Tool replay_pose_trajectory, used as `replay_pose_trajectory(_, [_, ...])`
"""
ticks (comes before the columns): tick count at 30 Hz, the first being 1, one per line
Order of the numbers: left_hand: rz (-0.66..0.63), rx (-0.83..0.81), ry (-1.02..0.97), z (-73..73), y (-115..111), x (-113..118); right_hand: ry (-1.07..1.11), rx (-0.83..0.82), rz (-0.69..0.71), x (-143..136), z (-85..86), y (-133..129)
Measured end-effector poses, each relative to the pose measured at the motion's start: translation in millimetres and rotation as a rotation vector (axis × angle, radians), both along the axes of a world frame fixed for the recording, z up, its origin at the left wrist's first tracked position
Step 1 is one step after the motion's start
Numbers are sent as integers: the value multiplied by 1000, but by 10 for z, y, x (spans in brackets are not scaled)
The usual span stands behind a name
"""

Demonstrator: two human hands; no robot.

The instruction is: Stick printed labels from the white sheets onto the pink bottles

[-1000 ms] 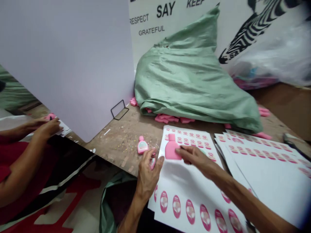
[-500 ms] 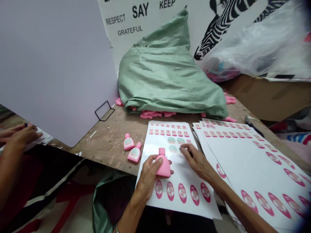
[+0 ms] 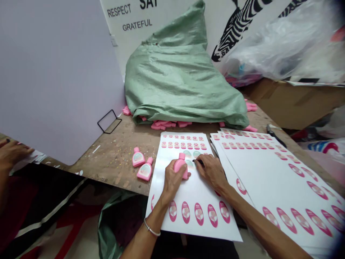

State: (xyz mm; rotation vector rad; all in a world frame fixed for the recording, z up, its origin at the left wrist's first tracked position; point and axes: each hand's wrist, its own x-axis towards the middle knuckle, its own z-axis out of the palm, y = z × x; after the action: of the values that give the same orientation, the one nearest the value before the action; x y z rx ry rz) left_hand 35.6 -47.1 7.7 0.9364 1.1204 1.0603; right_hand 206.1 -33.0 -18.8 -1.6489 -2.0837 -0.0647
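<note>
My left hand point(image 3: 174, 180) is wrapped round a small pink bottle point(image 3: 181, 165), cap pointing away from me, above a sheet of stickers point(image 3: 194, 187). My right hand point(image 3: 212, 171) rests on the same sheet just right of the bottle. Its fingers are pinched at a round pale-green sticker point(image 3: 189, 164); a slim dark tip shows at them, too small to name. Two pink bottles with pale labels, one upper point(image 3: 138, 158) and one lower point(image 3: 145, 171), lie on the table left of the sheet. Pink oval stickers point(image 3: 198, 214) line the sheet's near end.
More sticker sheets point(image 3: 253, 169) overlap at the right, with a dark-handled tool point(image 3: 273, 133) behind them. A green sack point(image 3: 183, 82) sits over pink pieces at the back. Left stand a pale board point(image 3: 61, 72) and a wire stand point(image 3: 110, 122); another person's hand point(image 3: 13, 153) shows beyond.
My left hand has carried the pink bottle slightly up the sheet, closer to the green stickers. My right hand has lowered onto the sheet beside them. The whole view has shifted a little.
</note>
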Motion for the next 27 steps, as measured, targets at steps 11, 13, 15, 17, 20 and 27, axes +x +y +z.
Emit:
replay_pose_trajectory(11, [-40,11,50,-58,24,-3,166,-67,15,24,-3,15])
replay_pose_trajectory(13, [-40,-2,51,-63,27,-6,166,-58,45,24,2,2])
replay_pose_trajectory(15, [-37,-6,50,-71,26,-10,153,-39,75,18,9,-17])
replay_pose_trajectory(17, [-37,8,52,-77,20,-14,125,-12,59,7,12,-32])
replay_pose_trajectory(20, [-36,29,46,-80,9,-20,73,7,6,-9,7,-37])
replay_pose_trajectory(27, [-34,7,35,-52,12,-22,115,-43,6,-6,-9,-1])
